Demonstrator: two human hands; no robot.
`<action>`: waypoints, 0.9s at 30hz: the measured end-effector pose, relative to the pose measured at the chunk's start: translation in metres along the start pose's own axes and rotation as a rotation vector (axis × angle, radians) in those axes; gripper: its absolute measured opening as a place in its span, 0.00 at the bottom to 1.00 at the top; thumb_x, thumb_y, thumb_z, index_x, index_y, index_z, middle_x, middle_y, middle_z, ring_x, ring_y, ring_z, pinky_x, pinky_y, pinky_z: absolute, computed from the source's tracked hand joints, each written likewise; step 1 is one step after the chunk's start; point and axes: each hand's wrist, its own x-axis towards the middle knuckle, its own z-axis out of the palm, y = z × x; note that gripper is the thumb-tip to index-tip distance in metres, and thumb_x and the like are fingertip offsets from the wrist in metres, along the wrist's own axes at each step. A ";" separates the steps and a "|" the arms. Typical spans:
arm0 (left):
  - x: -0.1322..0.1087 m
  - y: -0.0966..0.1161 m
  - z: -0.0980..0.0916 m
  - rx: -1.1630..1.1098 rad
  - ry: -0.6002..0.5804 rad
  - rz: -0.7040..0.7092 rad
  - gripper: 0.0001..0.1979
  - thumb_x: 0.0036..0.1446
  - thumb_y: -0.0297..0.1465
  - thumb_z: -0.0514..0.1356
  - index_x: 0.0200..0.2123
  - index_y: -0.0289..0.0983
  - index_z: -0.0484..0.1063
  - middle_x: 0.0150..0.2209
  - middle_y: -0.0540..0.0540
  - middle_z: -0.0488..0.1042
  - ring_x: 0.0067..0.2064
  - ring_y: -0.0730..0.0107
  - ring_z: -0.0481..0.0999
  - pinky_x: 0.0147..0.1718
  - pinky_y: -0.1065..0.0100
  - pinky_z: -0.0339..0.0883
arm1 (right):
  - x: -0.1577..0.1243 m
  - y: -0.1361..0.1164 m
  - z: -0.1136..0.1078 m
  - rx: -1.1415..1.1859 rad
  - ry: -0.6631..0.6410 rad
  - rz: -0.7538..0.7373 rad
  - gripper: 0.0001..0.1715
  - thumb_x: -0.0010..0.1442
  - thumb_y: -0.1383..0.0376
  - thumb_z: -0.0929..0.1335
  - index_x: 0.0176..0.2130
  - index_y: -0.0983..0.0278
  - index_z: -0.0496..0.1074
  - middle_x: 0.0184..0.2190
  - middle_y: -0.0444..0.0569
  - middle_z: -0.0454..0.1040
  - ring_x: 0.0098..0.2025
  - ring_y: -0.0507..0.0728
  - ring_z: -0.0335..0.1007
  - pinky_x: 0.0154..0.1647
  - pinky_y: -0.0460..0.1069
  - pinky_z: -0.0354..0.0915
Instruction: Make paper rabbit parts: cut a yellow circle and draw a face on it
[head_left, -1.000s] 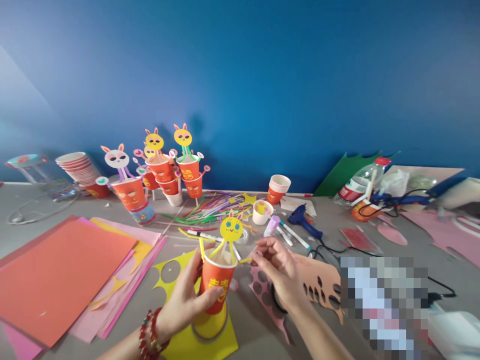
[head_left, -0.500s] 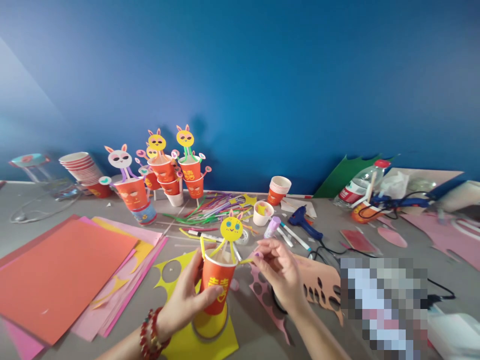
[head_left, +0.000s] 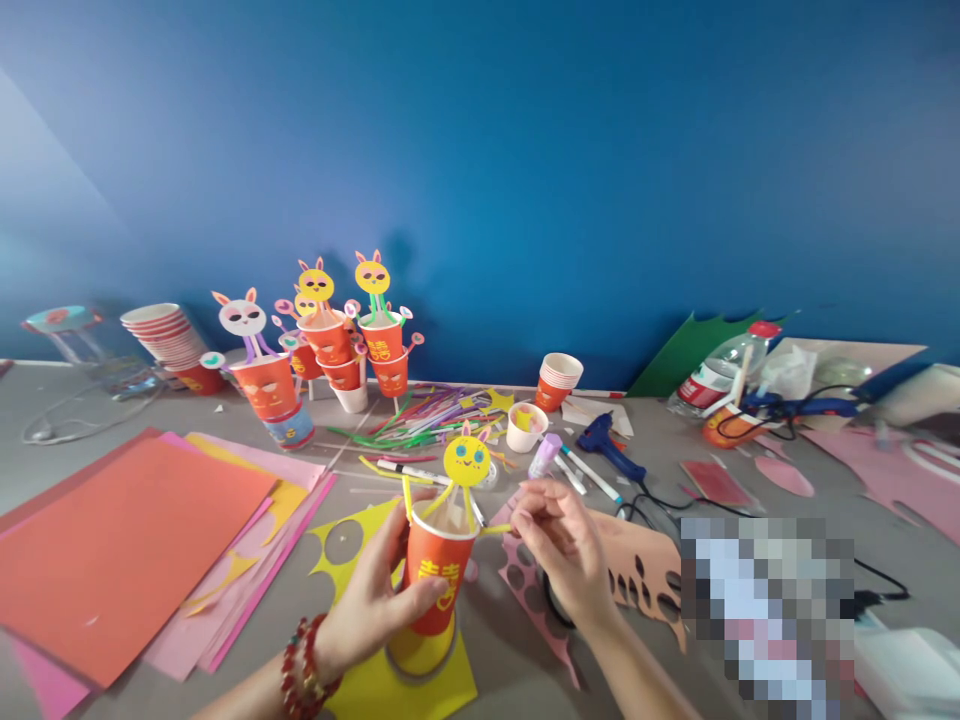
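My left hand (head_left: pixel 390 585) is wrapped round a red paper cup (head_left: pixel 444 560) with a yellow printed character and a white rim. Out of the cup rises a round yellow paper face (head_left: pixel 466 460) with pink-edged ears and blue-green eyes, borne on yellow strips. One yellow pipe cleaner (head_left: pixel 407 497) stands up at the rim's left side. From the right side another yellow pipe cleaner (head_left: pixel 495 530) sticks out, its tip pinched in the fingers of my right hand (head_left: pixel 559 540). Below the cup lies a cut yellow sheet (head_left: pixel 442 690).
Finished cup figures (head_left: pixel 268 385) stand at the back left near a stack of paper cups (head_left: pixel 161 335). Coloured sheets (head_left: pixel 135 550) lie at left. Pipe cleaners (head_left: pixel 420 420), a glue stick (head_left: pixel 545 455), a blue glue gun (head_left: pixel 611 447) with its cord and a plastic bottle (head_left: pixel 720 370) are farther back.
The cup has shifted very slightly right and down in my left hand. More of the yellow pipe cleaner shows between the rim and my right fingers, and it lies flatter.
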 end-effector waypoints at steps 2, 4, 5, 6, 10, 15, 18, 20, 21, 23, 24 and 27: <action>0.001 0.001 0.000 -0.001 -0.002 0.014 0.30 0.61 0.38 0.64 0.62 0.40 0.56 0.47 0.38 0.77 0.45 0.53 0.81 0.44 0.61 0.75 | 0.000 0.001 0.001 0.013 -0.010 0.007 0.15 0.63 0.59 0.72 0.48 0.58 0.69 0.32 0.44 0.72 0.30 0.52 0.70 0.29 0.45 0.66; 0.001 0.002 0.000 -0.001 0.000 0.022 0.30 0.61 0.37 0.64 0.62 0.40 0.56 0.47 0.38 0.77 0.44 0.53 0.81 0.43 0.61 0.75 | -0.001 0.002 0.001 0.021 -0.015 0.005 0.16 0.62 0.59 0.73 0.48 0.58 0.69 0.32 0.44 0.73 0.30 0.52 0.70 0.29 0.45 0.66; 0.002 0.001 0.000 -0.004 0.000 0.023 0.30 0.61 0.37 0.64 0.62 0.40 0.57 0.47 0.38 0.77 0.44 0.53 0.81 0.43 0.61 0.75 | -0.001 0.002 0.001 0.025 -0.015 -0.001 0.16 0.62 0.59 0.73 0.48 0.58 0.69 0.31 0.44 0.73 0.30 0.52 0.70 0.29 0.45 0.66; 0.002 0.000 0.000 -0.010 -0.003 0.022 0.30 0.61 0.37 0.64 0.62 0.40 0.57 0.47 0.38 0.77 0.44 0.53 0.81 0.43 0.61 0.75 | -0.002 0.002 0.001 0.028 -0.014 -0.007 0.16 0.62 0.59 0.73 0.48 0.58 0.69 0.31 0.44 0.73 0.30 0.52 0.70 0.29 0.44 0.66; 0.002 -0.006 -0.006 0.009 0.038 0.014 0.30 0.60 0.38 0.65 0.62 0.40 0.58 0.52 0.38 0.75 0.51 0.51 0.78 0.48 0.61 0.73 | -0.001 0.002 -0.001 0.040 -0.043 -0.048 0.22 0.61 0.57 0.73 0.52 0.56 0.67 0.33 0.44 0.74 0.33 0.53 0.72 0.32 0.46 0.68; 0.006 -0.011 -0.017 0.110 0.217 0.032 0.32 0.57 0.39 0.66 0.61 0.40 0.60 0.58 0.39 0.70 0.56 0.53 0.72 0.51 0.64 0.70 | 0.006 0.008 -0.003 -0.100 -0.032 -0.016 0.18 0.69 0.51 0.63 0.52 0.58 0.68 0.38 0.49 0.75 0.36 0.57 0.74 0.38 0.51 0.70; 0.009 -0.011 -0.020 0.130 0.274 0.018 0.29 0.58 0.40 0.66 0.59 0.39 0.62 0.53 0.40 0.73 0.50 0.58 0.74 0.47 0.65 0.71 | 0.006 0.014 0.002 -0.476 -0.200 0.033 0.07 0.67 0.62 0.66 0.40 0.60 0.73 0.34 0.47 0.75 0.35 0.58 0.73 0.38 0.51 0.68; 0.010 -0.012 -0.021 0.134 0.271 0.016 0.28 0.58 0.40 0.65 0.58 0.40 0.62 0.51 0.42 0.73 0.49 0.60 0.74 0.47 0.65 0.71 | 0.003 0.017 0.008 -0.702 -0.374 0.017 0.02 0.61 0.67 0.69 0.37 0.61 0.74 0.36 0.48 0.76 0.39 0.60 0.73 0.41 0.52 0.66; 0.010 -0.013 -0.020 0.134 0.262 0.013 0.27 0.59 0.40 0.65 0.58 0.40 0.62 0.51 0.42 0.73 0.49 0.61 0.74 0.48 0.65 0.71 | 0.002 0.018 0.011 -0.780 -0.439 0.002 0.03 0.59 0.68 0.70 0.37 0.61 0.74 0.38 0.48 0.77 0.41 0.60 0.73 0.42 0.53 0.66; 0.010 -0.014 -0.020 0.128 0.243 0.006 0.27 0.59 0.40 0.65 0.58 0.41 0.61 0.51 0.43 0.72 0.48 0.62 0.74 0.48 0.64 0.70 | -0.001 0.017 0.016 -0.887 -0.519 -0.031 0.06 0.58 0.70 0.70 0.38 0.61 0.74 0.40 0.49 0.76 0.45 0.61 0.72 0.45 0.53 0.65; 0.010 -0.015 -0.019 0.124 0.234 0.002 0.27 0.59 0.39 0.65 0.58 0.41 0.61 0.51 0.43 0.73 0.47 0.62 0.74 0.48 0.64 0.70 | -0.002 0.016 0.018 -0.926 -0.546 -0.043 0.05 0.59 0.70 0.69 0.38 0.61 0.74 0.40 0.49 0.76 0.46 0.61 0.71 0.45 0.53 0.65; 0.012 -0.016 -0.020 0.123 0.216 -0.007 0.26 0.59 0.40 0.65 0.57 0.40 0.62 0.48 0.44 0.74 0.45 0.63 0.74 0.47 0.65 0.71 | -0.004 0.013 0.022 -1.012 -0.572 -0.065 0.05 0.60 0.71 0.67 0.35 0.62 0.72 0.39 0.50 0.75 0.45 0.61 0.71 0.43 0.51 0.65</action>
